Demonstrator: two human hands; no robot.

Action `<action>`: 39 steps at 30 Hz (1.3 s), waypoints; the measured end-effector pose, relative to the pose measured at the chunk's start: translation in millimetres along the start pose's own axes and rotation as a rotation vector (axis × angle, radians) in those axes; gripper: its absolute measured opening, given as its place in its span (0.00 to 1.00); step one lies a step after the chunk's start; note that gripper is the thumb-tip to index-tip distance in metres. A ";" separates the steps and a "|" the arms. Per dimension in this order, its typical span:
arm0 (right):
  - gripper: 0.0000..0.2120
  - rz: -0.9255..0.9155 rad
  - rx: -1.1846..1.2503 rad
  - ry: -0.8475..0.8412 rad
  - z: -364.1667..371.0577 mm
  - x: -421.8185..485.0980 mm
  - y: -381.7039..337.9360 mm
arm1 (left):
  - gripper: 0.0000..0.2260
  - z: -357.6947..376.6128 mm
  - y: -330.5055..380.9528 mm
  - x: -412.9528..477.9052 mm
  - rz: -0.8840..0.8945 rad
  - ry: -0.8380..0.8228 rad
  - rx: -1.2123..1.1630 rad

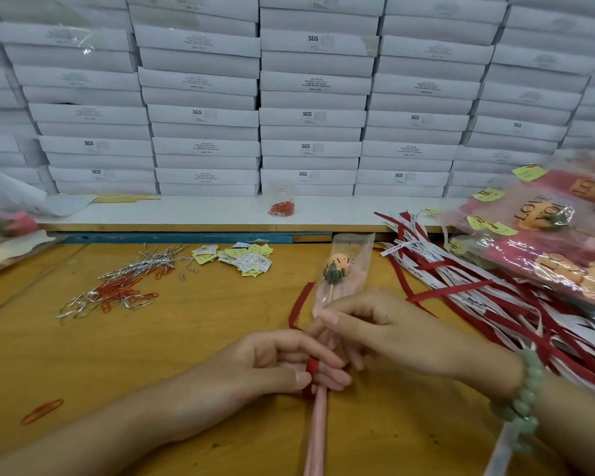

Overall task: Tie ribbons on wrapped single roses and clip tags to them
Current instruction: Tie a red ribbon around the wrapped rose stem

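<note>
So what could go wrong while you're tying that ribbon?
The red ribbon is only looped around the stem under the left hand, so it might slip loose before a knot forms. The right hand grips the thin wrapper around the rose; squeezing could crumple it.

packing workshop, stacked white boxes [310, 118], worktable [186, 338]

White cardboard boxes [310, 80] are standing stacked in close columns along the back, several showing SGS print. They are resting on a white ledge [186, 211]. A yellow wooden tabletop [186, 338] is lying in front, a blue strip [172, 239] running beneath the ledge's edge.
</note>
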State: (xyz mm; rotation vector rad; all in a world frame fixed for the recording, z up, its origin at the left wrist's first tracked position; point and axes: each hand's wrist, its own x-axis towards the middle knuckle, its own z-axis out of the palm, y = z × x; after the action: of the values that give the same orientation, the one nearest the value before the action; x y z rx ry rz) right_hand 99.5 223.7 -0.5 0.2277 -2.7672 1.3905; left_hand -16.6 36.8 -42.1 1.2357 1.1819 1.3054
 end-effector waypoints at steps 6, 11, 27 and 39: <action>0.19 -0.055 0.085 0.138 -7.6 1.5 -0.5 | 0.12 -0.2 2.2 -0.6 -0.026 0.002 0.034; 0.18 -0.033 0.079 0.285 -9.5 4.5 1.0 | 0.12 0.8 3.8 -1.0 -0.036 0.013 0.052; 0.08 0.209 -0.576 -0.114 -39.1 -5.2 18.2 | 0.12 2.0 7.4 -2.2 -0.064 0.034 0.027; 0.02 0.229 -0.101 -0.378 -58.0 -14.0 -18.4 | 0.17 0.7 4.9 -3.0 -0.055 0.064 -0.021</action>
State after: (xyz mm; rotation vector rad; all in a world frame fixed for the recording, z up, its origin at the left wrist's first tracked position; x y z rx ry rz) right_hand 114.2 260.9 47.4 0.1916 -3.2554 1.3706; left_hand -15.8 33.4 -37.4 1.1467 1.2359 1.3216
